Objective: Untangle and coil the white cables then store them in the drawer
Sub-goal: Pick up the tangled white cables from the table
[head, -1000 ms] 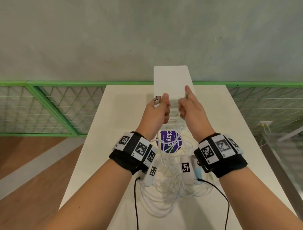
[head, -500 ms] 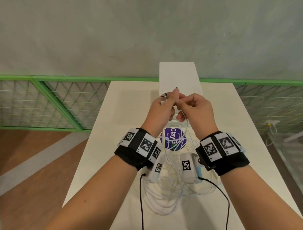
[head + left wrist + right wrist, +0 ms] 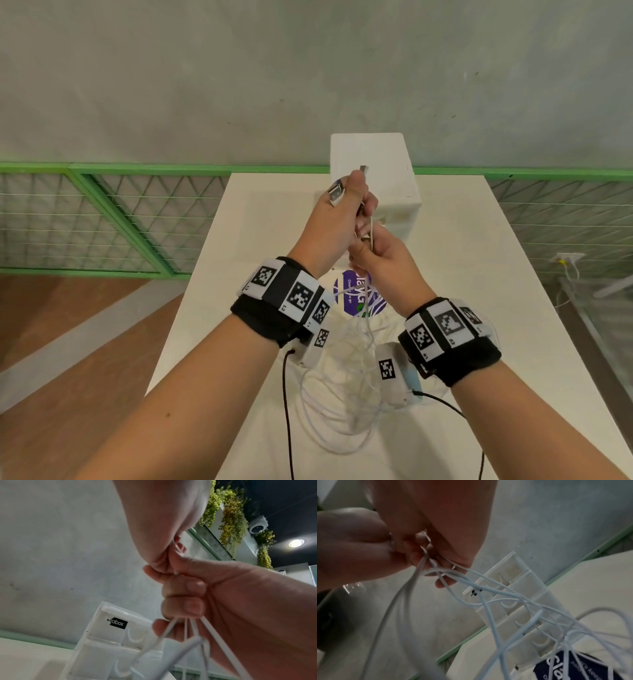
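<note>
Several white cables (image 3: 346, 387) lie in a tangled heap on the white table (image 3: 479, 274), and strands rise from it into both hands. My left hand (image 3: 354, 200) is raised over the heap, gripping cable ends; one silver plug (image 3: 335, 194) sticks out beside the thumb and another plug (image 3: 363, 169) above the fingers. Directly beneath it, my right hand (image 3: 368, 246) grips the same strands. The left wrist view has the right hand (image 3: 185, 596) fisted on the cables (image 3: 171, 630). The white drawer unit (image 3: 375, 161) stands at the table's far edge, its drawers closed.
A round purple labelled disc (image 3: 359, 296) lies on the table between the heap and the drawer unit. A green mesh railing (image 3: 102, 219) runs behind the table, before a grey wall. Black sensor leads hang from both wristbands.
The hands came together from side by side. The left hand rose with the plugs, and the right hand now sits below it on the strands, lifting them further off the table.
</note>
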`<action>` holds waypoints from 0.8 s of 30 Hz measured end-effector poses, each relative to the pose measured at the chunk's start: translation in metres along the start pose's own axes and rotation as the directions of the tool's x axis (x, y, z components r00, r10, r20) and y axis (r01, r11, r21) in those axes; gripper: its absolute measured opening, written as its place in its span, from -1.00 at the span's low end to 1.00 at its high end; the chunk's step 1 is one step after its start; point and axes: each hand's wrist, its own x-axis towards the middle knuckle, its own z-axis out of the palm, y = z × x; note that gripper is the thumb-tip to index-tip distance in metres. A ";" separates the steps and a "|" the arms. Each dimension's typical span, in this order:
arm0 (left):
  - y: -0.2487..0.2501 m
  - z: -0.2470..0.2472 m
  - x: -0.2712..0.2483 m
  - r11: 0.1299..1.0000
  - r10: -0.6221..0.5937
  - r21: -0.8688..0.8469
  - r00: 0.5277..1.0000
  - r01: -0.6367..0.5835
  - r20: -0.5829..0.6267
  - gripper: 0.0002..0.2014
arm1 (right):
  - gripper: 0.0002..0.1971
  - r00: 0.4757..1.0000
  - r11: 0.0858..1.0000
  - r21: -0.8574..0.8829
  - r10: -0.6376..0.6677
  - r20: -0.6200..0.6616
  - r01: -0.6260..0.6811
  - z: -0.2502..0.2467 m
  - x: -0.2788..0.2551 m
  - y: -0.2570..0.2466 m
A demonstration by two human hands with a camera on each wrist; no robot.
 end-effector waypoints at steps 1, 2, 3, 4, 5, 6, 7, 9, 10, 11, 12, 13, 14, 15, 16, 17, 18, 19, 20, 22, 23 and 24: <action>0.001 -0.002 -0.001 0.999 0.024 0.041 1.000 -0.024 -0.015 -0.61 | -0.87 1.000 1.000 -0.024 -0.006 0.011 0.006 -0.002 0.000 0.002; 0.003 -0.005 -0.001 0.997 0.044 0.064 0.998 -0.041 -0.044 -0.61 | -0.88 1.000 0.996 -0.082 -0.016 0.019 0.018 -0.004 0.000 0.005; 0.005 -0.008 0.001 0.996 0.063 0.072 0.994 -0.056 -0.090 -0.61 | -0.88 0.999 0.988 -0.150 -0.022 0.032 0.027 -0.006 -0.001 0.007; 0.007 -0.012 0.002 0.995 0.082 0.072 0.987 -0.072 -0.141 -0.61 | -0.87 0.999 0.976 -0.213 -0.024 0.044 0.033 -0.009 -0.002 0.009; 0.009 -0.016 0.004 0.994 0.095 0.079 0.976 -0.081 -0.197 -0.61 | -0.85 0.998 0.964 -0.262 -0.021 0.055 0.034 -0.011 -0.003 0.010; 0.008 -0.020 0.005 0.991 0.099 0.110 0.964 -0.073 -0.248 -0.61 | -0.84 0.998 0.952 -0.305 -0.020 0.054 0.036 -0.013 -0.004 0.011; 0.006 -0.026 0.006 0.985 0.092 0.164 0.952 -0.045 -0.293 -0.62 | -0.84 0.999 0.939 -0.343 -0.020 0.042 0.033 -0.016 -0.005 0.011; -0.003 -0.035 0.005 0.966 0.033 0.252 0.938 0.058 -0.345 -0.70 | -0.81 1.000 0.911 -0.412 -0.024 0.003 0.023 -0.023 -0.006 0.010; -0.010 -0.042 0.005 0.957 -0.025 0.260 0.927 0.131 -0.374 -0.73 | -0.79 1.000 0.895 -0.445 -0.030 -0.010 0.022 -0.026 -0.006 0.009; -0.015 -0.047 0.004 0.947 -0.080 0.257 0.913 0.195 -0.400 -0.62 | -0.78 0.999 0.877 -0.480 -0.032 -0.011 0.023 -0.029 -0.006 0.008; -0.019 -0.051 0.003 0.931 -0.096 0.279 0.896 0.235 -0.433 -0.43 | -0.78 1.000 0.854 -0.519 -0.031 0.001 0.027 -0.031 -0.006 0.007; -0.023 -0.056 0.003 0.902 -0.049 0.361 0.885 0.238 -0.462 -0.25 | -0.78 0.999 0.827 -0.562 -0.026 0.028 0.037 -0.031 -0.006 0.005; -0.026 -0.059 0.003 0.848 0.044 0.484 0.880 0.218 -0.473 -0.15 | -0.78 0.998 0.793 -0.607 -0.017 0.057 0.048 -0.031 -0.006 0.004; -0.028 -0.061 0.004 0.781 0.149 0.598 0.875 0.181 -0.460 -0.10 | -0.78 0.997 0.761 -0.645 -0.011 0.080 0.060 -0.031 -0.006 0.003; -0.026 -0.060 0.003 0.717 0.239 0.684 0.873 0.137 -0.425 -0.12 | -0.78 0.995 0.736 -0.673 -0.009 0.097 0.073 -0.031 -0.005 0.003; -0.023 -0.058 0.002 0.669 0.307 0.740 0.879 0.074 -0.365 -0.20 | -0.78 0.994 0.717 -0.692 -0.010 0.106 0.081 -0.031 -0.004 0.002; -0.018 -0.054 0.000 0.637 0.364 0.771 0.890 -0.024 -0.273 -0.35 | -0.79 0.994 0.704 -0.704 -0.014 0.111 0.089 -0.032 -0.003 0.002; -0.013 -0.050 0.000 0.594 0.418 0.793 0.893 -0.131 -0.165 -0.55 | -0.79 0.993 0.694 -0.714 -0.021 0.113 0.096 -0.032 -0.002 0.002; -0.011 -0.048 0.000 0.527 0.440 0.821 0.897 -0.220 -0.042 -0.71 | -0.79 0.993 0.684 -0.723 -0.027 0.114 0.101 -0.033 -0.002 0.002; -0.006 -0.039 -0.004 0.292 0.326 0.919 0.931 -0.265 0.165 -0.74 | -0.79 0.992 0.661 -0.742 -0.038 0.120 0.115 -0.035 -0.002 0.001; -0.005 -0.036 -0.005 0.109 0.218 0.964 0.952 -0.243 0.215 -0.71 | -0.79 0.991 0.649 -0.751 -0.047 0.122 0.123 -0.037 -0.001 0.001; -0.005 -0.033 -0.007 -0.097 0.125 0.972 0.966 -0.215 0.227 -0.69 | -0.79 0.991 0.637 -0.760 -0.058 0.122 0.131 -0.038 -0.001 0.001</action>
